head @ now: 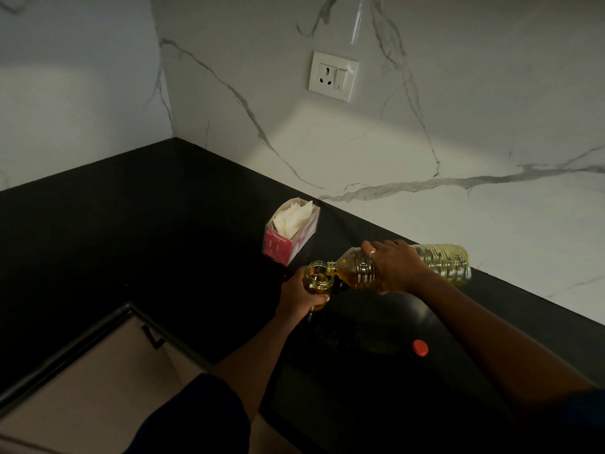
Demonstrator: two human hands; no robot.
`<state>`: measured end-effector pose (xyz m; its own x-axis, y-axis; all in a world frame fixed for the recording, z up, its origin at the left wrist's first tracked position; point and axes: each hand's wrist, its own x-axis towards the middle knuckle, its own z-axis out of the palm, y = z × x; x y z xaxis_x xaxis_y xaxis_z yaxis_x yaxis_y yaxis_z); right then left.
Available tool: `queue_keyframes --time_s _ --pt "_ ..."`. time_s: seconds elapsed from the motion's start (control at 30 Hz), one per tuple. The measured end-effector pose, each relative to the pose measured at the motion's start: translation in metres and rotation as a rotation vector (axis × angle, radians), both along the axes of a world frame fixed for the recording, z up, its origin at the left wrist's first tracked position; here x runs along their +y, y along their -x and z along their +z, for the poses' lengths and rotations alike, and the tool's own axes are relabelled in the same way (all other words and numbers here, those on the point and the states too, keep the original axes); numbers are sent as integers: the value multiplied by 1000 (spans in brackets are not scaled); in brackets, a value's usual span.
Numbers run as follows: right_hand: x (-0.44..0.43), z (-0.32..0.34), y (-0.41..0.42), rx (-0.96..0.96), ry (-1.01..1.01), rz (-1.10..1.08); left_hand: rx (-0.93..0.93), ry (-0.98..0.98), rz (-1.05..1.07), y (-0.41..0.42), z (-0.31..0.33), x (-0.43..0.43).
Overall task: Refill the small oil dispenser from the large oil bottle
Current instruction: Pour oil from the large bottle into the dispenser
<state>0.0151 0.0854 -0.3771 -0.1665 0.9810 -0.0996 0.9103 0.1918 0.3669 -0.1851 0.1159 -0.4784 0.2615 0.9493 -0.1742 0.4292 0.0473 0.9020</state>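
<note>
Right hand (394, 268) grasps the large oil bottle (406, 265) around its middle, tipped nearly level, mouth leftward and touching the rim of the small oil dispenser (318, 277). Left hand (302, 294) is wrapped around the dispenser's body, above the black desk (131, 231). Red cap (420, 348) lies near right on the desk; a tissue box (291, 232) stands just beyond.

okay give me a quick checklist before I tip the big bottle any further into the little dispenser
1. Cap off the bottle: ok, it lies on the counter.
2. Dispenser open: ok.
3. Left hand grips dispenser: ok.
4. Right hand grips bottle: ok.
5. Bottle mouth over dispenser mouth: ok, at its rim.
6. Room left in dispenser: cannot tell.
</note>
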Motion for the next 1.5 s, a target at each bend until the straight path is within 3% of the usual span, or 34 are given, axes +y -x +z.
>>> queue_keyframes --time_s 1.5 --pt "1 -1 -1 -10 -5 2 13 7 -6 0 6 -3"
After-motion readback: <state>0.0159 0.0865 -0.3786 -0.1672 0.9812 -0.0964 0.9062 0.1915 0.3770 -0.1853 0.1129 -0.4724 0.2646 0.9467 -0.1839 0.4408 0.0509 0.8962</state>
